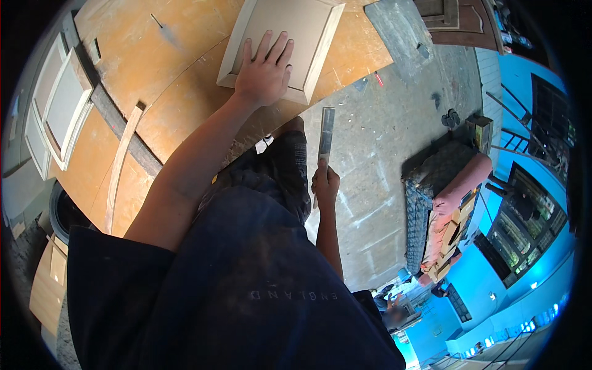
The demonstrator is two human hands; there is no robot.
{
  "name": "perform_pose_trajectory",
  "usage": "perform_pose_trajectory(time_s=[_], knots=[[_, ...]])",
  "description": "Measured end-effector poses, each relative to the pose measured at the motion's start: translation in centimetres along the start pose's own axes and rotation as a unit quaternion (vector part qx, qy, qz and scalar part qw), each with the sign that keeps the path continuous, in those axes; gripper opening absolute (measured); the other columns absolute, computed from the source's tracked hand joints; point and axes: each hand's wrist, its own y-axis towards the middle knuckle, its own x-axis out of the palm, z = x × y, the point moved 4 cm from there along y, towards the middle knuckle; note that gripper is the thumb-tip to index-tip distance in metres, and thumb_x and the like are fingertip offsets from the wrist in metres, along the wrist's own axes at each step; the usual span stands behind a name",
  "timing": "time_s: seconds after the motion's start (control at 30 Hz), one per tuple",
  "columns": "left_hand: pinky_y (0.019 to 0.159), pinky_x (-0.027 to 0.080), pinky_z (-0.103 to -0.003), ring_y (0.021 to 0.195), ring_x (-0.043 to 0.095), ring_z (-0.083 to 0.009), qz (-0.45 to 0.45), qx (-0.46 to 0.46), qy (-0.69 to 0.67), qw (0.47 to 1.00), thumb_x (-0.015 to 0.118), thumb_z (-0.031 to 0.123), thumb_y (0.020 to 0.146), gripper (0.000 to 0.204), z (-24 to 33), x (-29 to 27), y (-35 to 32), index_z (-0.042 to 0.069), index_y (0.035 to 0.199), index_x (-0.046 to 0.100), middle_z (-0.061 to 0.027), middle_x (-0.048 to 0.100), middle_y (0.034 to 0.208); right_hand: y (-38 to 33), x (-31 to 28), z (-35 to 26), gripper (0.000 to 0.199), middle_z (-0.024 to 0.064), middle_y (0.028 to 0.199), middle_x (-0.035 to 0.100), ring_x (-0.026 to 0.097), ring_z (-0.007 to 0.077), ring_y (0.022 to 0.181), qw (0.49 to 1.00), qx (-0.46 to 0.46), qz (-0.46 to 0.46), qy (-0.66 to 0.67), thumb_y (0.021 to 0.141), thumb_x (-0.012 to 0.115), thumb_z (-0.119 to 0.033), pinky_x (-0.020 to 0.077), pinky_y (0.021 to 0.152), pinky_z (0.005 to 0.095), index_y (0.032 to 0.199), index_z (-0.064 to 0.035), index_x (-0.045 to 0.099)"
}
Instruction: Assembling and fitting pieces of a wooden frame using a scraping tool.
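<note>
Pressing flat, fingers spread, the left hand (265, 73) pins the pale framed panel (280, 43) on the workbench (179, 80); below and right of it, the right hand (325, 184) grips a flat file (325, 135), blade pointing toward the panel's near edge.

Left hand (266, 71) flat, fingers spread; right hand (325, 184) fisted.

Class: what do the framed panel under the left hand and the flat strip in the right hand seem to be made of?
Framed panel: likely wood or fibreboard, pale matt primer-like coat, moulded border. Flat strip: grey, dull sheen, thin and straight; perhaps metal, unsure. Workbench: bare orange-brown plywood, scuffed.
</note>
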Motion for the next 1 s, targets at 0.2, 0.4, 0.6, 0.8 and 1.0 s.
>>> perform_pose_trajectory(time_s=[0.2,0.4,0.6,0.8,1.0], knots=[[0.114,0.023,-0.068,0.147,0.03,-0.0351,0.008,-0.005,0.006,1.0,0.049,0.033,0.098,0.055,-0.3,0.8,-0.2,0.011,0.149,0.044,-0.0086,0.036,0.158,-1.4,-1.0,1.7,0.057,0.0029,0.054,0.048,0.045,0.011,0.054,0.999,0.017,0.034,-0.035,0.103,0.058,-0.043,0.0385,0.052,0.0327,0.065,0.0002,0.055],[0.115,0.021,-0.067,0.145,0.033,-0.0317,0.018,-0.001,-0.015,1.0,0.053,0.032,0.097,0.049,-0.2,0.9,-0.7,0.012,0.141,0.052,-0.0075,0.042,0.153,-1.6,-2.8,2.9,0.059,0.0024,0.054,0.048,0.046,0.0114,0.053,0.997,-0.014,0.057,-0.045,0.102,0.057,-0.046,0.0393,0.051,0.0332,0.066,0.0,0.055],[0.113,0.02,-0.068,0.144,0.035,-0.0278,0.019,0.062,-0.111,0.992,0.062,0.03,0.091,0.035,3.7,-3.0,-4.6,0.014,0.122,0.065,-0.0067,0.048,0.147,-2.4,-4.5,4.9,0.058,0.0035,0.052,0.048,0.049,0.0133,0.049,0.995,0.038,0.091,-0.004,0.102,0.057,-0.046,0.0397,0.049,0.0345,0.067,0.0001,0.056],[0.112,0.019,-0.07,0.147,0.031,-0.0311,0.018,0.076,-0.125,0.989,0.063,0.032,0.091,0.038,5.1,-3.7,-6.4,0.019,0.126,0.066,-0.007,0.043,0.154,-2.7,-3.7,5.4,0.059,0.0056,0.054,0.05,0.049,0.0143,0.052,0.992,-0.003,0.1,-0.074,0.102,0.057,-0.047,0.0406,0.051,0.0358,0.068,0.0015,0.058],[0.113,0.018,-0.07,0.148,0.029,-0.0317,0.02,0.093,-0.117,0.989,0.061,0.031,0.093,0.038,4.7,-3.6,-6.1,0.023,0.129,0.066,-0.0066,0.04,0.156,-3.1,-2.9,6.0,0.059,0.0066,0.054,0.05,0.048,0.0146,0.053,0.992,-0.008,0.102,-0.068,0.102,0.057,-0.047,0.0412,0.052,0.0358,0.068,0.0014,0.057]])
